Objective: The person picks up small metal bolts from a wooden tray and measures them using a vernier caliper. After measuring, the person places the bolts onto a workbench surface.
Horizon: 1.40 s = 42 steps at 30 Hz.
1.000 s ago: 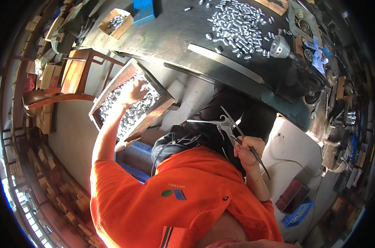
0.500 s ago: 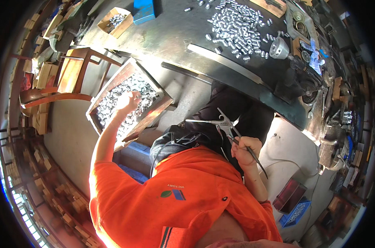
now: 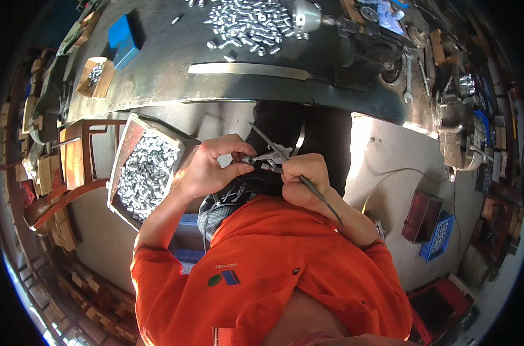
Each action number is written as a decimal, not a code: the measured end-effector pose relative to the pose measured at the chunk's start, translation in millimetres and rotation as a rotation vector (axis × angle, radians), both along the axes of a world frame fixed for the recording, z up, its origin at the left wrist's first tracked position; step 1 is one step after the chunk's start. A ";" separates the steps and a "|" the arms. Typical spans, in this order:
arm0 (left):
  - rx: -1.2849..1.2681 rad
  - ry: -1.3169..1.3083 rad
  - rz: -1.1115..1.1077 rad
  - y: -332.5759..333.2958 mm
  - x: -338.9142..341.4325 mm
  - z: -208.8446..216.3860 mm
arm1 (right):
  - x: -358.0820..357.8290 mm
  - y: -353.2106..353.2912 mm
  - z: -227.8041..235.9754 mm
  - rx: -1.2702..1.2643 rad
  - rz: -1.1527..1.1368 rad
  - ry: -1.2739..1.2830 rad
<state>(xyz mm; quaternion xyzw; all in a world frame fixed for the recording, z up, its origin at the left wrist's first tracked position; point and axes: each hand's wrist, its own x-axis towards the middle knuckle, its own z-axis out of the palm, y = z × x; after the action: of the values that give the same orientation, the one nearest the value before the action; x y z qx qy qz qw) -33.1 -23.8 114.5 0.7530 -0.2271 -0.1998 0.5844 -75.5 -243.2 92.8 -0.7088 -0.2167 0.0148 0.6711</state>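
My left hand (image 3: 211, 167) pinches a small cylindrical metal fitting (image 3: 249, 160) between thumb and fingertips, above my lap. Close to its right, my right hand (image 3: 306, 179) is closed around a pair of pliers (image 3: 267, 140) with long, thin metal arms. One arm slants up and away past the fitting, and a dark handle end sticks out below my fist. The plier end lies right beside the fitting; I cannot tell whether they touch. At my left, a wooden box (image 3: 116, 183) holds a heap of similar shiny fittings (image 3: 148, 176).
Ahead, the dark workbench (image 3: 158, 86) bears a pile of metal fittings (image 3: 250, 26), a flat metal bar (image 3: 247, 70) and a chucked machine (image 3: 306, 16). A small open box (image 3: 104, 80) and a blue box (image 3: 123, 43) stand left. On the right floor sits a blue bin (image 3: 437, 237).
My left hand has come out of the box of fittings to my lap, holding one fitting. My right hand has moved inward and turned the pliers toward it. The view has shifted.
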 end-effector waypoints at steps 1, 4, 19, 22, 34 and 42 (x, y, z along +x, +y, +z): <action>-0.001 0.010 -0.025 -6.3 0.9 4.0 | -0.3 -0.8 -1.0 -0.008 -0.010 -0.002; -0.012 -0.085 -0.116 -18.6 2.2 9.7 | -1.7 -5.8 -2.5 -0.072 0.005 0.001; -0.054 0.477 -0.093 -21.2 4.5 6.4 | -3.5 -9.0 -10.5 -0.108 -0.092 -0.112; 0.262 -0.352 0.044 -11.3 24.2 -8.9 | -4.8 -12.5 -7.1 -0.103 -0.115 -0.117; 0.368 -0.514 0.251 2.8 27.4 -24.8 | -6.1 -0.6 23.4 0.026 0.069 -0.208; 0.292 -0.590 0.112 -12.8 20.4 -18.2 | 13.5 15.3 4.8 -0.066 0.050 -0.072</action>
<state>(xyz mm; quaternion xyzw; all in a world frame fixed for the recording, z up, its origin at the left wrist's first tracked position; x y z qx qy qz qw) -12.7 -36.5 96.3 0.8654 -0.3138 0.0290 0.3896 -62.0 -227.9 97.5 -0.7248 -0.2580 0.0131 0.6386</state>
